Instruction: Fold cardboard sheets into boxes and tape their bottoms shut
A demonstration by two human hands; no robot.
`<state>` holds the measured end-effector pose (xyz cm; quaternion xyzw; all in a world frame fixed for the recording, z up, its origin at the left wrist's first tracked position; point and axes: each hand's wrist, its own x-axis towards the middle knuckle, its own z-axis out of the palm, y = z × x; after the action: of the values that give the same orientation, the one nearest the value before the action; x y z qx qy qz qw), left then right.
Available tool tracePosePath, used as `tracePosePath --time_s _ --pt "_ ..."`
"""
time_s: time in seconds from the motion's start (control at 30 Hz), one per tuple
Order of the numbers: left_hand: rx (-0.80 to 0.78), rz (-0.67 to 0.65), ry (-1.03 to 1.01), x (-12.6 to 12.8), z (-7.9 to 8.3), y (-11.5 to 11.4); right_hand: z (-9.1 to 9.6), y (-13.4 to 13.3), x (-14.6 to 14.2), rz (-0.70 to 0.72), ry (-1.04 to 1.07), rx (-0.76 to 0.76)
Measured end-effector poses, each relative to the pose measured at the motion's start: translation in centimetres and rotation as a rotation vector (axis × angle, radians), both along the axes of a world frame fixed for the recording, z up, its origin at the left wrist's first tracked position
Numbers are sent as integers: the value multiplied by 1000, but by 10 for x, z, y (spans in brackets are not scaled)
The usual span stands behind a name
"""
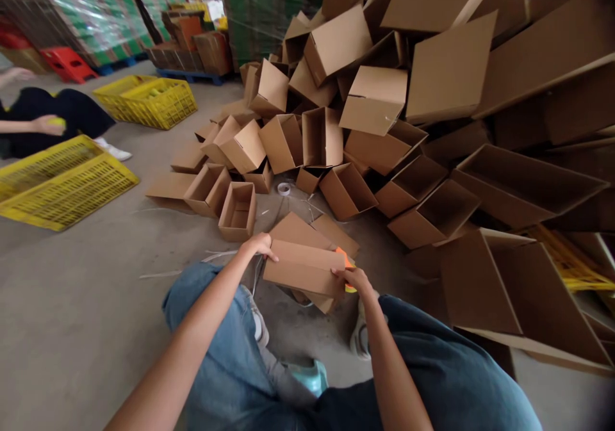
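Observation:
Between my knees is a small cardboard box, its flat face with a centre seam turned up toward me. My left hand grips its left end, thumb on top. At the right end my right hand is closed on the box, fingers over the edge. Beside the right hand shows an orange and yellow object, mostly hidden; I cannot tell whether it is held. Flat cardboard pieces lie on the floor just beyond the box.
A high heap of open cardboard boxes rises ahead and to the right. A tape roll and white straps lie on the floor. Yellow crates stand at left, near a seated person. Under me is a light-blue stool.

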<state>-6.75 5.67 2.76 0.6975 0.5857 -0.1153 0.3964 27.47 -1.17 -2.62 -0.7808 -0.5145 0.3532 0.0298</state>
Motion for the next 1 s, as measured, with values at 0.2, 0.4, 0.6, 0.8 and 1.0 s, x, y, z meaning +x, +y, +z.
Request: tracePosePath --time_s 0.2,0.4,0.6,0.8,1.0 --pt "-21 18 82 -1 1 -6 -4 10 2 5 28 -124" --pt "-46 -15 56 1 6 -6 3 5 0 55 -19 -43" --pt "-25 1 8 -4 -2 -6 16 -8 -7 65 -69 39" --pt "-18 8 -1 -4 -5 -8 24 -16 -12 51 -95 37" --pt "6 24 7 -4 -8 -9 28 -17 -13 70 -104 25"
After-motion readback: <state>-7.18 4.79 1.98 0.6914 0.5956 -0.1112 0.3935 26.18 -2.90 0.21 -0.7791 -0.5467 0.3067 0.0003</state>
